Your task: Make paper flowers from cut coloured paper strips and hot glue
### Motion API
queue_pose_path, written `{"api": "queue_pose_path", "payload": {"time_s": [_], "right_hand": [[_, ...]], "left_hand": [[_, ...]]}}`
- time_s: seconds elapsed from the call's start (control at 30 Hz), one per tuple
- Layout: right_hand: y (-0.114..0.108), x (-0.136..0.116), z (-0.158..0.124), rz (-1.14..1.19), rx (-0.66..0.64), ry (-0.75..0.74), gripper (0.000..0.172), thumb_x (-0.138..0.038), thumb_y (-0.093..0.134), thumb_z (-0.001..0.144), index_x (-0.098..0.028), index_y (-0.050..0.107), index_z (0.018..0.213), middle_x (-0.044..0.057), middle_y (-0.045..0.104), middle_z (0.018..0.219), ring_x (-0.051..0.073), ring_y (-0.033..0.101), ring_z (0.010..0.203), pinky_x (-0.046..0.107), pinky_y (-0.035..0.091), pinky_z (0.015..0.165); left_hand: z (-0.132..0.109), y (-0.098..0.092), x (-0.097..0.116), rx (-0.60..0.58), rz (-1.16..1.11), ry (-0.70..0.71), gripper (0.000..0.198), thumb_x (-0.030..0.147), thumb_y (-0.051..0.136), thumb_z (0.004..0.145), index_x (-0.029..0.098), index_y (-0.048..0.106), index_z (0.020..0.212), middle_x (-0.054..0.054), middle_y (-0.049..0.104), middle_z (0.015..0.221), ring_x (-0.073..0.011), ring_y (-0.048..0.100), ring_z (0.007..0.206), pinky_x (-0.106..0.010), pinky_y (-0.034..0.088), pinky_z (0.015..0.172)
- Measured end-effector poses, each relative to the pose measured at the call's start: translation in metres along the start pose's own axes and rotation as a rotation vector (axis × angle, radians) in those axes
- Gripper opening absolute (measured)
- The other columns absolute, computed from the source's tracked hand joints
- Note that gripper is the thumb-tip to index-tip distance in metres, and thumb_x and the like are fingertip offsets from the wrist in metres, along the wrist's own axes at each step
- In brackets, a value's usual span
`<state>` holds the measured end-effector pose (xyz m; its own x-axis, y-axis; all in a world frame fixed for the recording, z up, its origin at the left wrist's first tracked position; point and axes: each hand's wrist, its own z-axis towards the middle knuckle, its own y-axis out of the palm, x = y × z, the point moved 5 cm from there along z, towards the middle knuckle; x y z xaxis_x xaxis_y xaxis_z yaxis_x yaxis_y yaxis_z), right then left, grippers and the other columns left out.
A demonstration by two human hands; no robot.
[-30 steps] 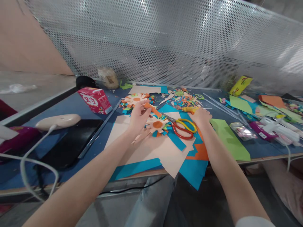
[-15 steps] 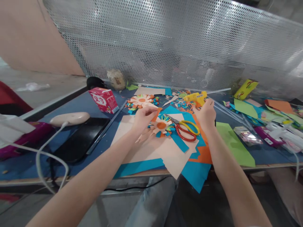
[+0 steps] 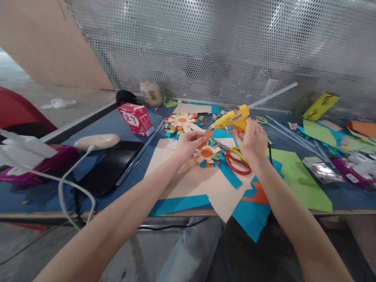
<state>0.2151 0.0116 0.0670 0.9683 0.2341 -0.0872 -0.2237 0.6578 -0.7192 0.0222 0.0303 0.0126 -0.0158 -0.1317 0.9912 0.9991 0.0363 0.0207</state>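
My left hand (image 3: pixel 190 145) pinches a small orange paper strip (image 3: pixel 206 138) above the sheets. In my right hand (image 3: pixel 254 139) is a yellow hot glue gun (image 3: pixel 230 118), fingers wrapped round its handle. Its nozzle points left, a little above and apart from the strip. Below the strip lies a layered paper flower (image 3: pixel 206 153) with an orange centre. Scissors (image 3: pixel 237 163) with red and yellow handles rest right of it, partly behind my right hand. A second paper flower (image 3: pixel 182 120) lies farther back. Beneath are peach sheets (image 3: pixel 188 188) and blue sheets (image 3: pixel 249 219).
Leftward are a pink box (image 3: pixel 136 119), a black phone (image 3: pixel 111 166), a white device (image 3: pixel 96 141) with its cable, and a purple power strip (image 3: pixel 61 154). Green paper (image 3: pixel 305 180), a yellow box (image 3: pixel 321 106) and clear glue sticks (image 3: pixel 290 133) lie right. A perforated metal panel (image 3: pixel 205 51) stands behind.
My right hand has lifted the glue gun off the scraps and brought its nozzle leftward, near the orange strip. My left hand still holds the strip. The view has shifted slightly.
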Motion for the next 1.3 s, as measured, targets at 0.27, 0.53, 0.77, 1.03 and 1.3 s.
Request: {"api": "queue_pose_path", "payload": {"time_s": [0.27, 0.53, 0.77, 1.03, 1.3], "right_hand": [[-0.002, -0.002, -0.001, -0.033, 0.027, -0.038, 0.035, -0.037, 0.037, 0.089, -0.013, 0.047, 0.113, 0.019, 0.059, 0.109, 0.030, 0.054, 0.101, 0.043, 0.044, 0.081], [-0.001, -0.003, -0.001, -0.043, 0.020, -0.020, 0.033, -0.033, 0.040, 0.088, -0.013, 0.047, 0.113, 0.020, 0.059, 0.110, 0.030, 0.055, 0.101, 0.043, 0.044, 0.082], [-0.001, -0.004, -0.001, -0.059, -0.010, 0.007, 0.032, -0.030, 0.040, 0.089, -0.011, 0.047, 0.113, 0.021, 0.058, 0.113, 0.031, 0.055, 0.101, 0.043, 0.043, 0.083], [0.000, -0.003, -0.002, -0.102, 0.074, -0.053, 0.028, -0.028, 0.041, 0.089, -0.012, 0.050, 0.111, 0.019, 0.060, 0.112, 0.028, 0.057, 0.097, 0.039, 0.044, 0.079], [0.001, -0.004, -0.003, -0.110, 0.074, -0.059, 0.027, -0.027, 0.040, 0.090, -0.012, 0.051, 0.109, 0.019, 0.060, 0.113, 0.027, 0.057, 0.099, 0.039, 0.044, 0.080]], "left_hand": [[0.000, -0.002, 0.000, 0.015, 0.008, -0.007, 0.030, 0.038, 0.072, 0.054, 0.015, 0.066, 0.072, 0.000, 0.063, 0.061, -0.0118, 0.055, 0.058, -0.024, 0.042, 0.057], [0.001, -0.002, -0.001, 0.008, -0.027, 0.009, 0.030, 0.038, 0.075, 0.051, 0.015, 0.066, 0.068, 0.000, 0.063, 0.059, -0.0116, 0.056, 0.057, -0.024, 0.045, 0.058], [0.002, -0.003, -0.002, 0.019, -0.034, 0.004, 0.030, 0.037, 0.075, 0.052, 0.015, 0.067, 0.070, 0.000, 0.063, 0.061, -0.0117, 0.056, 0.059, -0.024, 0.043, 0.058], [0.001, -0.007, 0.003, 0.064, -0.025, 0.025, 0.028, 0.037, 0.072, 0.053, 0.015, 0.068, 0.070, -0.001, 0.064, 0.064, -0.0116, 0.056, 0.062, -0.023, 0.044, 0.061], [0.003, -0.010, 0.002, 0.081, -0.030, 0.045, 0.026, 0.034, 0.073, 0.053, 0.015, 0.069, 0.070, 0.000, 0.064, 0.064, -0.0110, 0.057, 0.061, -0.023, 0.045, 0.061]]}}
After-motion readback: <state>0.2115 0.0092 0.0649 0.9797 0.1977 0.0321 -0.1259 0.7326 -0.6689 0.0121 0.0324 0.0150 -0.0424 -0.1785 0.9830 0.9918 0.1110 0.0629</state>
